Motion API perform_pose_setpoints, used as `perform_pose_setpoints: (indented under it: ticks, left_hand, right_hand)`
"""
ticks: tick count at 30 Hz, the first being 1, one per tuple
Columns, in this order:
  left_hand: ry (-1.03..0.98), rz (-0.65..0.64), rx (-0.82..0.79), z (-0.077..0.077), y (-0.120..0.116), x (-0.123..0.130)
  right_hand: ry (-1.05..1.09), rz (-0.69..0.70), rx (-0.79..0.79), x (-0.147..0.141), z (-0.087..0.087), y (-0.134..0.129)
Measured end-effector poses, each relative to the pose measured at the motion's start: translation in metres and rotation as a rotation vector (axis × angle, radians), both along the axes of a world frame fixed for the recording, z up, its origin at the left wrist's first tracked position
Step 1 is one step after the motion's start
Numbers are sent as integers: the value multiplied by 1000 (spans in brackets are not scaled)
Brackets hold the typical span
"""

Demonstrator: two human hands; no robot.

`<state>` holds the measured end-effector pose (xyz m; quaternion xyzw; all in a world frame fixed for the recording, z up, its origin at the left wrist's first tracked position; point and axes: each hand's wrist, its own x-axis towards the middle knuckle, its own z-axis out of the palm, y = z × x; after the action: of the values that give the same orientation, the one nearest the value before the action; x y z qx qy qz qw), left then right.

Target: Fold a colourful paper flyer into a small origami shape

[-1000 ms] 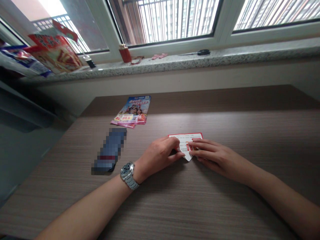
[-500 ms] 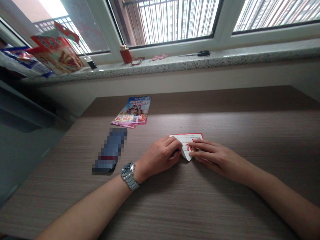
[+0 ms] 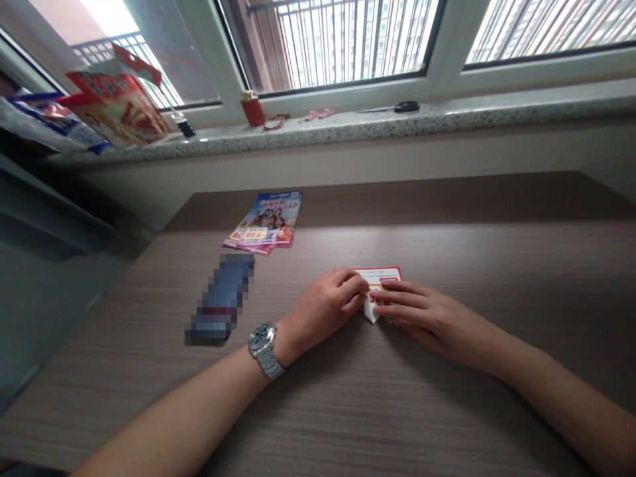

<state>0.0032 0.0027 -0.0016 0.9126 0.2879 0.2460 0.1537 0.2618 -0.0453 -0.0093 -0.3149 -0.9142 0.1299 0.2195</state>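
A small printed paper leaflet [image 3: 380,272], white with a red border, lies on the table between my hands. Its near end narrows to a folded point. My left hand [image 3: 334,301], with a metal watch on the wrist, has its fingers curled in a pinch on the leaflet's left edge. My right hand [image 3: 422,310] rests on the right part of the sheet with fingers stretched out and lying flat. Both hands cover much of the paper, so the folds beneath them are hidden.
A pile of colourful flyers [image 3: 268,218] lies at the table's back left, with a blurred-out dark phone-like object [image 3: 221,298] nearer me. On the stone windowsill [image 3: 348,131] are snack bags [image 3: 122,109], a red lighter-like container [image 3: 253,109], pink bits and scissors [image 3: 407,106].
My left hand has moved slightly right, bringing the leaflet's left edge inward, so less of the sheet shows. My right hand stays nearly in place on the paper.
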Motion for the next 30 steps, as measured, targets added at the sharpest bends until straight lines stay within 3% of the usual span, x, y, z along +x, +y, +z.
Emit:
perform_pose_setpoints:
  ticks: [14, 23, 30]
  left_hand:
    - [-18, 76, 33, -4, 0, 1]
    - [89, -80, 251, 10, -6, -7]
    - [214, -167, 132, 8, -9, -9]
  right_hand:
    - [-125, -34, 73, -7, 2, -6]
    - [-112, -27, 62, 4, 0, -1]
    - [-95, -42, 6, 11, 0, -1]
